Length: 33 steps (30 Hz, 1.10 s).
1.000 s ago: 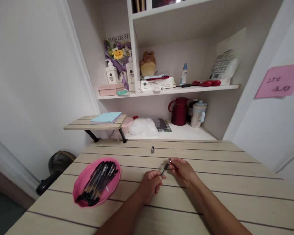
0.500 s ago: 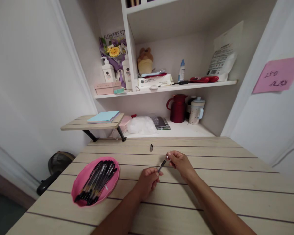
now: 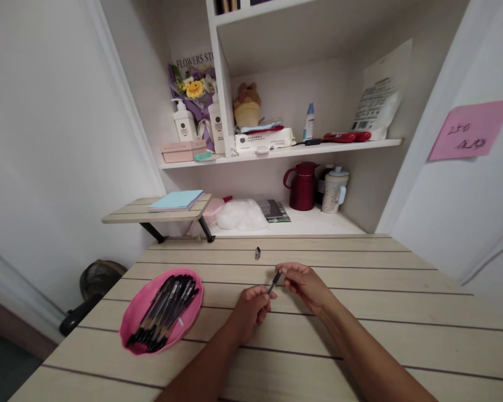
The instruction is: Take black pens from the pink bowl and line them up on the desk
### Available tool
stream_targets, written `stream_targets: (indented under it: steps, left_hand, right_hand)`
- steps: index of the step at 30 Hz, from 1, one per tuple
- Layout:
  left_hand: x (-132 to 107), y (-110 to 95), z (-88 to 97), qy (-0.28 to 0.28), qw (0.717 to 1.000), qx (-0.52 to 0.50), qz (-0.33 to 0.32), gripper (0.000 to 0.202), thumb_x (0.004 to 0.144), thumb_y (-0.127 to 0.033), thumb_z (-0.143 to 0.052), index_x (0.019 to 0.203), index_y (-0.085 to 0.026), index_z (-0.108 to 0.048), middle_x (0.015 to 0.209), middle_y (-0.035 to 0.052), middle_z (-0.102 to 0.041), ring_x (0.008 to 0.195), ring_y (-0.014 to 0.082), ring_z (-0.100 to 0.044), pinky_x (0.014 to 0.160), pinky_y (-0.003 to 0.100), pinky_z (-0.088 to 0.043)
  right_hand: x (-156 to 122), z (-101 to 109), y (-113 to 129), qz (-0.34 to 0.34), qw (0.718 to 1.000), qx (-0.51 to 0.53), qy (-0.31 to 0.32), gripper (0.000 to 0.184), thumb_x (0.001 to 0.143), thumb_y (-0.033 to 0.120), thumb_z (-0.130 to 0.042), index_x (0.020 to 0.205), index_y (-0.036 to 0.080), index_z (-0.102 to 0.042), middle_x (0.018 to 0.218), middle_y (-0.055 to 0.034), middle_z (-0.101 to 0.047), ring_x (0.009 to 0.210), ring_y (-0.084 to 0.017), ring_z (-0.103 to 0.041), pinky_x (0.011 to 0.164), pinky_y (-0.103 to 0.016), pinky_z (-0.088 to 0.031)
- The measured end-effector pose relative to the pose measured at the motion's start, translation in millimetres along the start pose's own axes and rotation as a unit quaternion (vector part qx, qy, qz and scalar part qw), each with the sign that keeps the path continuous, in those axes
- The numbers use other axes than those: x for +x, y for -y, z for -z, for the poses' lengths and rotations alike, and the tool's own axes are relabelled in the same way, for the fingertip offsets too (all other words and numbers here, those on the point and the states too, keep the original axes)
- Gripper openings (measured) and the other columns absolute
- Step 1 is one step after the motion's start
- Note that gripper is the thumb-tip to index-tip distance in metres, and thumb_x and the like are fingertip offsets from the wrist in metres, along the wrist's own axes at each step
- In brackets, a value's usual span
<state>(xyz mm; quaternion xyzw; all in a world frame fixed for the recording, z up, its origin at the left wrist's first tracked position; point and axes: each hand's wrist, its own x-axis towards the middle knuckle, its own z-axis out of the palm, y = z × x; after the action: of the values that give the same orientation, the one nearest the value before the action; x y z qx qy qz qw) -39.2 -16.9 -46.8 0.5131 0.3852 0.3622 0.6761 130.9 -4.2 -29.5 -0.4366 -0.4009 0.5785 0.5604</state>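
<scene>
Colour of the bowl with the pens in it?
Bright pink bowl, all over as far as visible; head view.

Left hand [image 3: 251, 314]: closed round the near end of a pen [image 3: 274, 283], above the middle of the desk [image 3: 402, 357].
Right hand [image 3: 307, 286]: thumb and fingers pinched at the pen's dark far end.
Small dark piece [image 3: 257, 253]: near the desk's back edge, beyond both hands.
Pink tray [image 3: 136, 307]: toward the desk's left edge, black pens [image 3: 167, 310] bunched slantwise inside.
Stand [image 3: 128, 215]: at the desk's back left corner, blue paper [image 3: 176, 200] on top.
Red jug [image 3: 303, 188]: on the white ledge [image 3: 318, 224] behind, toward its right end, beside a lidded cup [image 3: 332, 195].
</scene>
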Motion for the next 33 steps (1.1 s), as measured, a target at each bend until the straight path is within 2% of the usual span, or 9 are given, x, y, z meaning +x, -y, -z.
stream_targets:
  steps: [3,5,8,12,17,21,25,29,33]
  left_hand:
    - [-0.8,-1.4,-1.2,-0.006,1.000,0.003,0.000,0.026,0.068,-0.031,-0.056,0.085,-0.012,-0.060,0.056,-0.0041,-0.049,0.035,0.0020,-0.029,0.037,0.020,-0.010]
    - [-0.7,-1.9,-1.6,-0.007,1.000,0.007,0.000,0.026,0.068,-0.032,-0.056,0.085,-0.013,-0.060,0.056,-0.0044,-0.048,0.035,0.0021,-0.028,0.037,0.020,-0.010]
    - [-0.6,-1.8,-1.9,-0.009,1.000,0.007,0.002,0.026,0.068,-0.032,-0.056,0.085,-0.012,-0.060,0.055,-0.0046,-0.048,0.035,0.0022,-0.028,0.037,0.021,-0.010]
    - [-1.2,-1.4,-1.8,-0.009,1.000,-0.001,0.004,0.031,0.066,-0.035,-0.059,0.086,-0.011,-0.061,0.055,-0.0042,-0.049,0.036,0.0021,-0.029,0.038,0.020,-0.011]
    - [-1.3,-1.6,-1.5,0.001,1.000,-0.006,-0.007,0.032,0.065,-0.036,-0.060,0.086,-0.011,-0.061,0.055,-0.0038,-0.049,0.036,0.0017,-0.028,0.039,0.021,-0.010]
    - [-0.8,-1.8,-1.1,0.010,1.000,-0.009,-0.016,0.029,0.066,-0.034,-0.060,0.084,-0.011,-0.061,0.054,-0.0037,-0.049,0.035,0.0014,-0.027,0.039,0.021,-0.009]
    - [-0.7,-2.1,-0.8,0.007,1.000,-0.015,-0.014,0.030,0.065,-0.035,-0.061,0.084,-0.011,-0.061,0.054,-0.0042,-0.048,0.035,0.0013,-0.025,0.039,0.021,-0.008]
    - [-0.4,-2.0,-0.2,0.010,1.000,-0.018,0.003,0.032,0.064,-0.036,-0.063,0.085,-0.011,-0.061,0.053,-0.0042,-0.047,0.035,0.0010,-0.023,0.039,0.021,-0.007]
    - [0.6,-1.3,1.1,0.012,1.000,-0.025,-0.004,0.032,0.064,-0.036,-0.063,0.085,-0.011,-0.061,0.054,-0.0043,-0.047,0.035,0.0005,-0.023,0.039,0.021,-0.007]
  right_hand:
    - [1.4,-1.2,-4.2,-0.010,0.999,-0.040,-0.029,0.034,0.056,0.044,-0.073,0.064,0.014,-0.060,0.044,0.0035,-0.048,0.037,-0.004,-0.034,0.037,-0.019,-0.019]
    - [1.3,-1.6,-5.2,-0.012,0.999,-0.042,-0.030,0.035,0.059,0.048,-0.069,0.063,0.015,-0.058,0.049,0.0021,-0.053,0.038,-0.005,-0.036,0.037,-0.019,-0.018]
    - [0.5,-1.1,-4.7,-0.007,1.000,-0.004,-0.005,0.038,0.061,0.049,-0.068,0.080,0.016,-0.062,0.066,-0.0011,-0.061,0.042,-0.005,-0.040,0.037,-0.019,-0.020]
    - [0.5,0.5,-4.8,-0.003,0.999,-0.031,-0.024,0.035,0.057,0.045,-0.072,0.069,0.015,-0.059,0.045,0.0043,-0.048,0.038,-0.005,-0.033,0.038,-0.019,-0.018]
    - [-0.4,0.1,-4.1,-0.009,1.000,-0.013,0.013,0.037,0.058,0.045,-0.071,0.079,0.016,-0.061,0.054,0.0022,-0.054,0.041,-0.006,-0.036,0.039,-0.020,-0.020]
    - [-2.2,-2.3,-3.5,0.002,0.999,-0.047,-0.015,0.033,0.058,0.042,-0.073,0.063,0.016,-0.054,0.044,0.0055,-0.045,0.038,-0.004,-0.032,0.039,-0.020,-0.018]
    - [-3.4,-3.4,-3.0,-0.005,1.000,-0.019,0.018,0.033,0.060,0.043,-0.071,0.079,0.017,-0.058,0.055,0.0036,-0.054,0.042,-0.005,-0.038,0.039,-0.019,-0.020]
    - [-2.9,-4.2,-4.1,0.016,0.998,-0.052,-0.026,0.033,0.058,0.043,-0.072,0.062,0.016,-0.052,0.042,0.0068,-0.043,0.037,-0.004,-0.029,0.038,-0.019,-0.017]
    - [-3.2,-4.3,-2.9,0.006,0.999,-0.026,0.023,0.035,0.058,0.044,-0.071,0.078,0.017,-0.059,0.063,0.0005,-0.059,0.041,-0.005,-0.037,0.039,-0.019,-0.020]
